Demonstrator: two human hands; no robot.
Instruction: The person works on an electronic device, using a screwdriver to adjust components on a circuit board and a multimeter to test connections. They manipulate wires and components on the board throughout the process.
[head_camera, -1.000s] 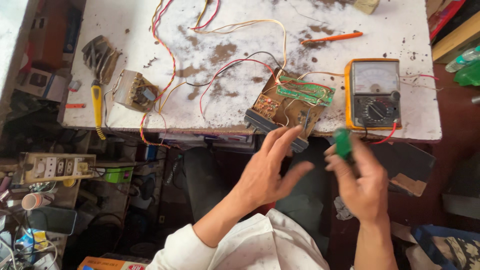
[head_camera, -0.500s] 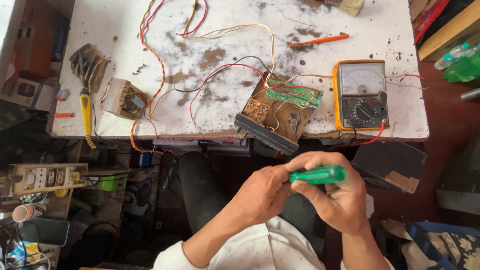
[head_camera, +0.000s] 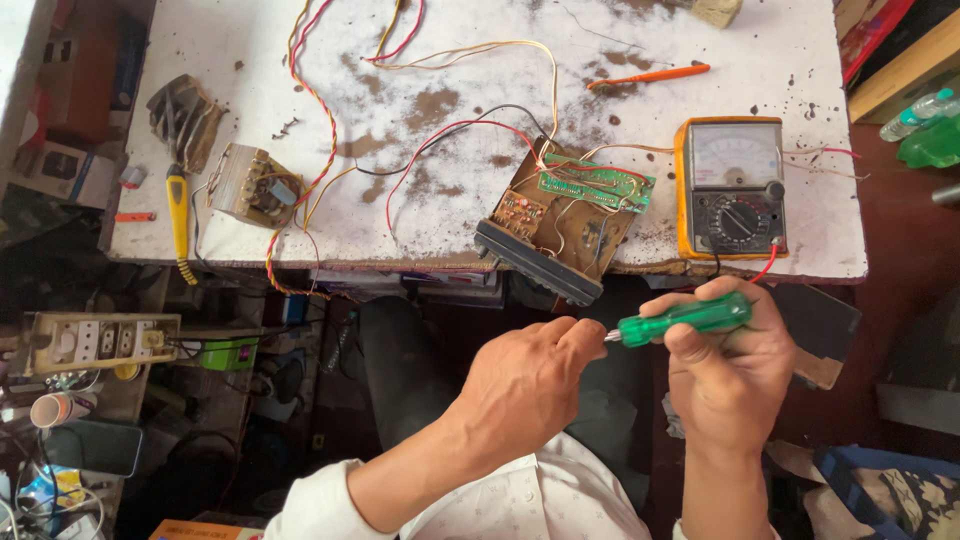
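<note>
Screwdriver (head_camera: 683, 318) tip hidden inside left hand (head_camera: 525, 385); right hand (head_camera: 730, 375) clasps handle.

Bright, even daylight on the white table (head_camera: 700, 40), no harsh glare, only soft shadows under the wires. Below the table edge it goes dim; the clutter at left sits in murk, perhaps slightly soft. Both hands stay sharp, and the edges bow a little

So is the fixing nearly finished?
Not nearly. The circuit box lies open on the table, boards and wires bare, meter beside it. The right hand holds a green screwdriver; the left hand pinches its tip. No tool touches the box.
</note>
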